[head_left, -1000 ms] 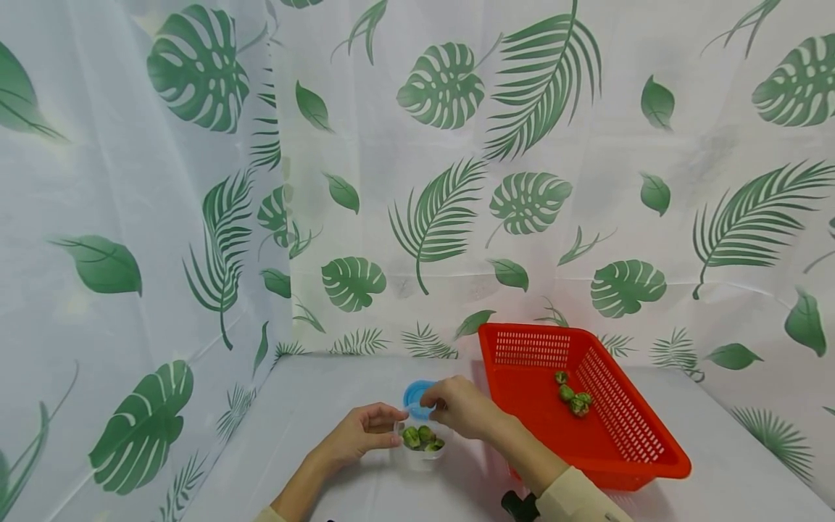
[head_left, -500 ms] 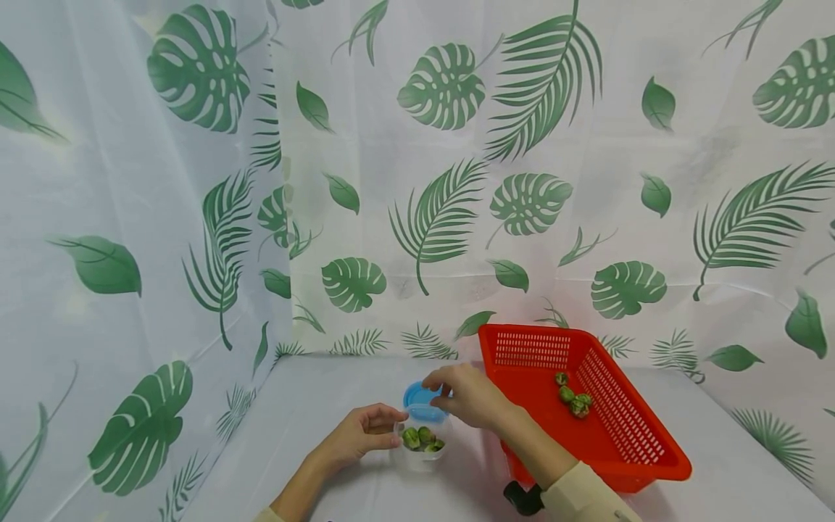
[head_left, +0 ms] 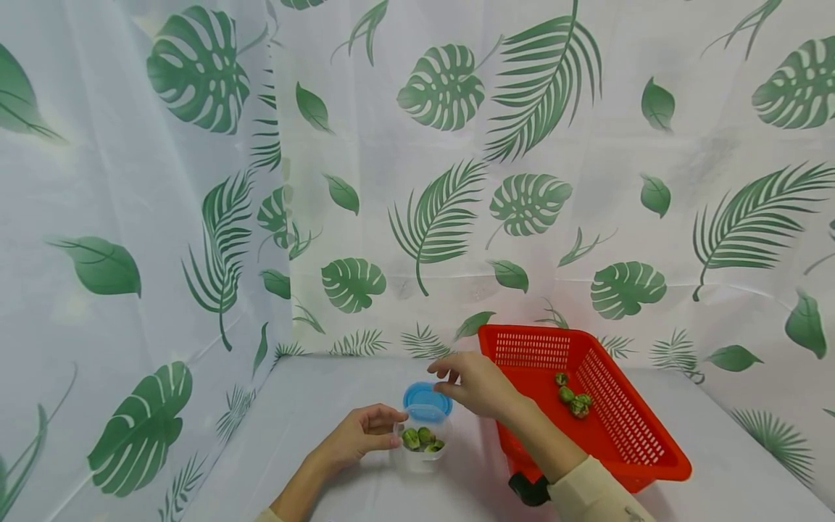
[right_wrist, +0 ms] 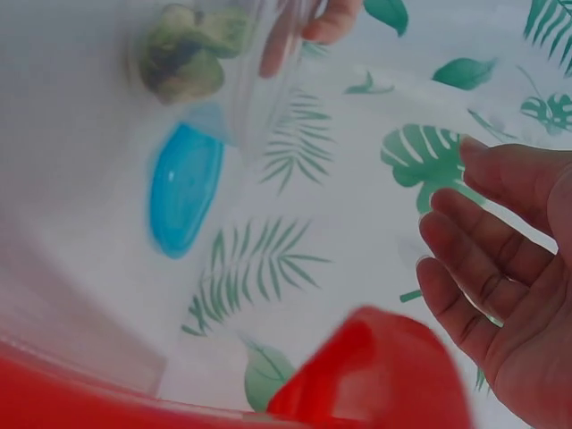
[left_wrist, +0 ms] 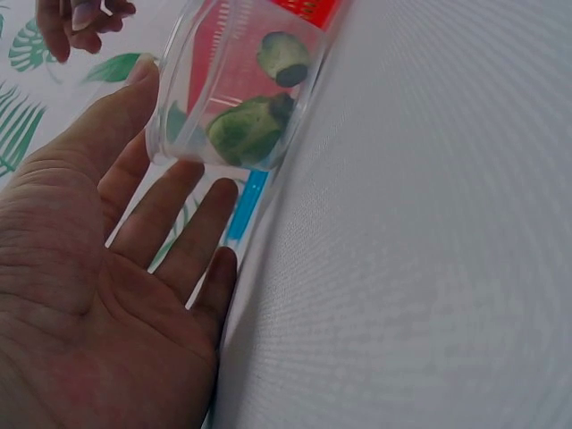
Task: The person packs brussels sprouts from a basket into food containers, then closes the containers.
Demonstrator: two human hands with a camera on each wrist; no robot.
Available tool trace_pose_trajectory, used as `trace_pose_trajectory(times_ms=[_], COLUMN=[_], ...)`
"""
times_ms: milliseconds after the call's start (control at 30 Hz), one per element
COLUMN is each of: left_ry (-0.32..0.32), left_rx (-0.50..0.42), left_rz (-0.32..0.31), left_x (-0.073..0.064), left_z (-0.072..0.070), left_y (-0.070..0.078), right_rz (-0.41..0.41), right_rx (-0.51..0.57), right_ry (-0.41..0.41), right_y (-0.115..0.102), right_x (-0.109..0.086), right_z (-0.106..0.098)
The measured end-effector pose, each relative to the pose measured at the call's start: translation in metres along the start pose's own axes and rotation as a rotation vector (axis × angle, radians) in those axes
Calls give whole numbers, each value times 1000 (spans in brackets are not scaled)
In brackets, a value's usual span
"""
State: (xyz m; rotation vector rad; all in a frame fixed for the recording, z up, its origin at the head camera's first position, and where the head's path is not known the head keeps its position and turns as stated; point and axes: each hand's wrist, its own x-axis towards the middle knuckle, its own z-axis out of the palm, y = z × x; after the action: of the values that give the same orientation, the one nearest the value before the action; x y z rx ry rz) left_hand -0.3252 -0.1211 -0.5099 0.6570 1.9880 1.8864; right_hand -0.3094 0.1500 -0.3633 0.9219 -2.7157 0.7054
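Observation:
A small clear plastic container (head_left: 420, 458) with several Brussels sprouts (head_left: 425, 436) inside stands on the table. My left hand (head_left: 357, 435) touches its left side, thumb and fairly straight fingers spread around it; in the left wrist view the palm of that left hand (left_wrist: 125, 295) is bare. Behind the container lies a round blue lid (head_left: 427, 400), also seen in the right wrist view as a blue lid (right_wrist: 186, 189). My right hand (head_left: 472, 383) hovers above and right of the lid, fingers loosely bent and holding nothing; the right wrist view shows that right hand (right_wrist: 509, 250) apart from everything.
A red plastic basket (head_left: 626, 413) stands on the right, partly behind my right forearm, with several Brussels sprouts (head_left: 574, 400) on its floor. A leaf-printed curtain (head_left: 365, 181) hangs behind and to the left of the white table (head_left: 313, 391).
My right hand has risen and moved right, away from the container and lid, baring more of the lid. The left hand and container have stayed put.

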Motion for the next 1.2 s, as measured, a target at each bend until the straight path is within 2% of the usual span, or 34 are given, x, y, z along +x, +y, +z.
trace_pose_trajectory(times_ms=[367,833,1200], left_ry=[5,9,11], left_rx=[7,5,-10], left_rz=[-5,-7,-16], left_x=[0,0,0], left_z=[1,0,0], left_y=[0,1,1], right_rz=[-23,36,88], right_rx=[-14,-41,0], right_ry=[69,110,117], right_y=[2,13,30], right_x=[-1,0,-1], right_z=[-21,-47,-60])
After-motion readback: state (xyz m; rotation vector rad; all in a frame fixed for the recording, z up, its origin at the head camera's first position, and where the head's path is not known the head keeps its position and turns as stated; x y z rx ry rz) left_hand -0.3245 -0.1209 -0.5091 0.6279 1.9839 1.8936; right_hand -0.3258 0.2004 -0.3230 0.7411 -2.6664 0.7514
